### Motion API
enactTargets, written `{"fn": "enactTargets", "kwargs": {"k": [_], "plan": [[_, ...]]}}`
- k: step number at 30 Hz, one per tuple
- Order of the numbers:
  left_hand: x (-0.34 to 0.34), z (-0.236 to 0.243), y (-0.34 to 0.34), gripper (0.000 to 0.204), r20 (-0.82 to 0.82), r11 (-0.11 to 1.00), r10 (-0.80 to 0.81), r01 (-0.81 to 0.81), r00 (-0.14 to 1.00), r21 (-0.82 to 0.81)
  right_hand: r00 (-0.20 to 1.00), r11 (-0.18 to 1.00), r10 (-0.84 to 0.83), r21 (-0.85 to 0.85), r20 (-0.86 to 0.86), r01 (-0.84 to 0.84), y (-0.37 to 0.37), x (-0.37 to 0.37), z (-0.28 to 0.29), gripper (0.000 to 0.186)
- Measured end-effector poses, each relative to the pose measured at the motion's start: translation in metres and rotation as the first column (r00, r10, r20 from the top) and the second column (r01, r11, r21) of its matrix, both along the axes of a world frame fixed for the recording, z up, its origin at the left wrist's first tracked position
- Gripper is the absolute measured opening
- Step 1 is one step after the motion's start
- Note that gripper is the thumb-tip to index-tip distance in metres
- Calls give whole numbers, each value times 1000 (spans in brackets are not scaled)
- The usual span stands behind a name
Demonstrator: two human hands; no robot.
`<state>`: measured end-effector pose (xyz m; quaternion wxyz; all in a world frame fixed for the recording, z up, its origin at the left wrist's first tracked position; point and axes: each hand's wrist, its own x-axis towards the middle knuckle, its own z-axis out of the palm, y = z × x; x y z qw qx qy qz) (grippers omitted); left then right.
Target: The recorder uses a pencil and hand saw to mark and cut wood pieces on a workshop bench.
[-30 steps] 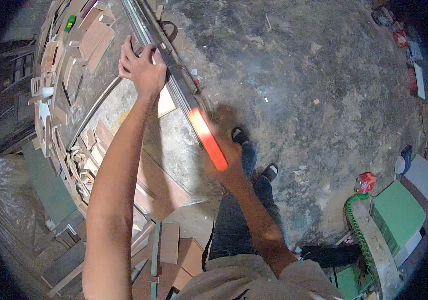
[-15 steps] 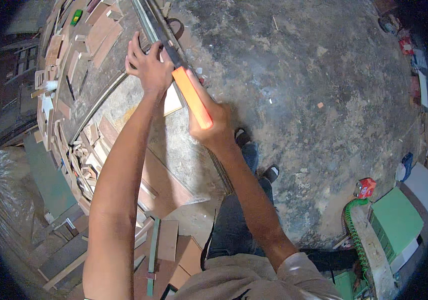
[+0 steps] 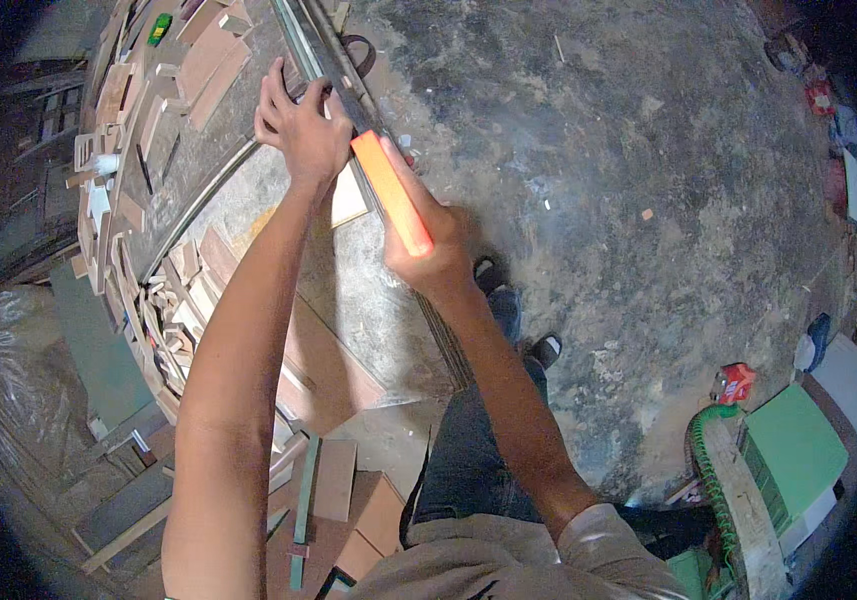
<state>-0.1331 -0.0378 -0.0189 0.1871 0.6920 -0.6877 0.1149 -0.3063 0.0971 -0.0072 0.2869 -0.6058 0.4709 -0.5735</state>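
My right hand (image 3: 440, 245) is closed around the bright orange handle (image 3: 393, 195) of a tool. A dark narrow part (image 3: 353, 105) runs on from the handle toward the upper left, and the tool's kind is not clear. Just beyond the handle, my left hand (image 3: 308, 135) has its thumb and forefinger curled together against the dark part. Its other fingers point up and apart. Whatever lies in that pinch is hidden. Past both hands, a long grey-green strip (image 3: 295, 38) lies along the edge of the work table (image 3: 273, 190).
Wood offcuts (image 3: 213, 75) and a green tape measure (image 3: 159, 30) lie on the table at left. A pale block (image 3: 348, 198) sits beneath my arms. My feet stand on the stained concrete floor (image 3: 628, 290). A coiled green hose (image 3: 703, 450) lies at lower right.
The view has shifted slightly, so the surroundings sit a little differently. My hands keep almost the same hold, and the orange handle appears slightly farther right.
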Motion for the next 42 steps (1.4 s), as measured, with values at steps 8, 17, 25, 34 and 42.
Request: {"fn": "enactTargets", "kwargs": {"k": [8, 17, 25, 34, 42], "plan": [[13, 4, 4, 24, -6, 1000, 18, -19, 1000, -7, 976, 862, 195, 458, 94, -216, 136, -40, 12, 78], [4, -4, -2, 24, -5, 999, 6, -6, 1000, -34, 984, 955, 138, 248, 116, -163, 25, -4, -10, 81], [2, 6, 0, 25, -20, 1000, 16, -16, 1000, 6, 983, 939, 170, 313, -65, -142, 101, -38, -13, 83], [1, 8, 2, 25, -35, 1000, 18, -18, 999, 12, 971, 923, 211, 303, 115, -237, 79, -35, -1, 81], [-4, 10, 2, 24, -38, 999, 23, -22, 999, 27, 960, 831, 239, 481, 145, -279, 30, -18, 17, 78]]}}
